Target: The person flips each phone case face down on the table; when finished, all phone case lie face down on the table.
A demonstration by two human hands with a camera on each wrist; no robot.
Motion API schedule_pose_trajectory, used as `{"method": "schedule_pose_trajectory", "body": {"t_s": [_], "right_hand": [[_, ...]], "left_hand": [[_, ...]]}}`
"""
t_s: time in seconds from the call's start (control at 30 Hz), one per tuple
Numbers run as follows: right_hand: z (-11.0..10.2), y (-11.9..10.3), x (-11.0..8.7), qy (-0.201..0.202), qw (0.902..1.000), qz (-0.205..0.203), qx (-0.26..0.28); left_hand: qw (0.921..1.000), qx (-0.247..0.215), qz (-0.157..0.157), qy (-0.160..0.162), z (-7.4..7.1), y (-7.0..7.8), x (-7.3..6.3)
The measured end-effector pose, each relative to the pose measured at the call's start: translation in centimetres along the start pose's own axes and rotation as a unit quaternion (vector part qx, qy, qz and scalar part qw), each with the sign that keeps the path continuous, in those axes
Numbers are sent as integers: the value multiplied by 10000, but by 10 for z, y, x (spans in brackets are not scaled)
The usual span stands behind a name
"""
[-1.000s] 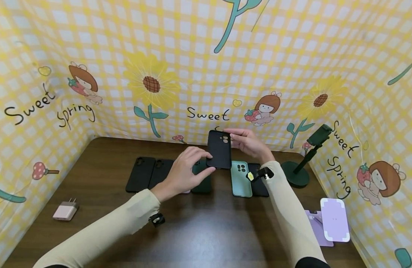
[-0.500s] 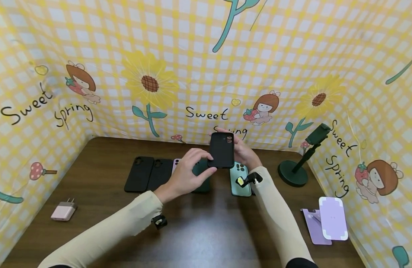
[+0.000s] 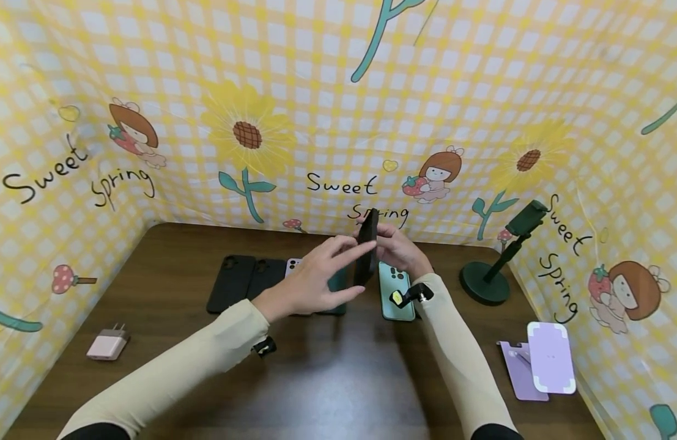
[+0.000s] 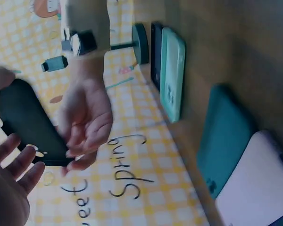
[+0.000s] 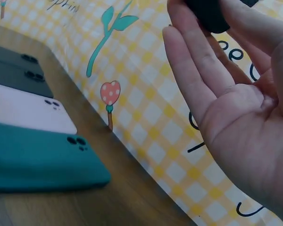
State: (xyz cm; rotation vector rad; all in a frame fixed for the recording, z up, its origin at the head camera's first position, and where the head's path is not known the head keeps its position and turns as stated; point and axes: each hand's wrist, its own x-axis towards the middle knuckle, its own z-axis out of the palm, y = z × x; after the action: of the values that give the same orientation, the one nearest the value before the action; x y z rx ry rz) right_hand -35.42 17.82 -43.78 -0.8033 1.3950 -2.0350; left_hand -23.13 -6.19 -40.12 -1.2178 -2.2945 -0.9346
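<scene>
A black phone case [image 3: 366, 267] is held up above the table, turned edge-on in the head view. My right hand [image 3: 401, 250] pinches it at one end; in the left wrist view its fingertips [image 4: 75, 153] meet the corner near the camera cutout. My left hand [image 3: 307, 278] is beside it, fingers extended, the index finger crossing the case's side and the thumb apart below. On the table beneath lie two black cases [image 3: 230, 284], a pale pink one [image 4: 254, 188] and a teal one [image 4: 224, 141], partly hidden by the left hand. A mint green case [image 3: 390, 278] lies under the right hand.
A dark case [image 4: 155, 52] lies beside the mint one. A white charger plug [image 3: 108, 345] sits at left. At right stand a dark green phone stand [image 3: 484, 284] and a lilac stand [image 3: 550, 357]. Patterned cloth [image 3: 338, 122] rises behind the table.
The held case has turned from showing its camera cutout to edge-on. My left hand has moved right and its fingers have straightened. My right hand has come lower and further left, still holding the case.
</scene>
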Motion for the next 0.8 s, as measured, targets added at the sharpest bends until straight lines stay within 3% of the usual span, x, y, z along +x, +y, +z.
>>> {"method": "schedule_pose_trajectory", "body": {"t_s": [0.1, 0.2, 0.37, 0.57, 0.67, 0.8], "right_hand": [[2, 2, 0, 122, 9997, 134, -170], [3, 5, -1, 340, 9988, 247, -252], [4, 2, -4, 877, 9931, 400, -668], [2, -18, -7, 1620, 9778, 857, -1019], [1, -30, -7, 1658, 9673, 1079, -1589], [0, -41, -6, 1606, 9454, 1393, -2470]], "left_hand": [[9960, 679, 561, -115, -4, -2, 3], [9937, 863, 713, -29, -3, -3, 2], [9953, 729, 375, 516, 4, -2, -3], [9920, 510, -73, 1151, 12, -9, -13], [9913, 612, -361, 1106, 18, -14, -17], [9906, 915, -733, 701, 24, -19, -21]]}}
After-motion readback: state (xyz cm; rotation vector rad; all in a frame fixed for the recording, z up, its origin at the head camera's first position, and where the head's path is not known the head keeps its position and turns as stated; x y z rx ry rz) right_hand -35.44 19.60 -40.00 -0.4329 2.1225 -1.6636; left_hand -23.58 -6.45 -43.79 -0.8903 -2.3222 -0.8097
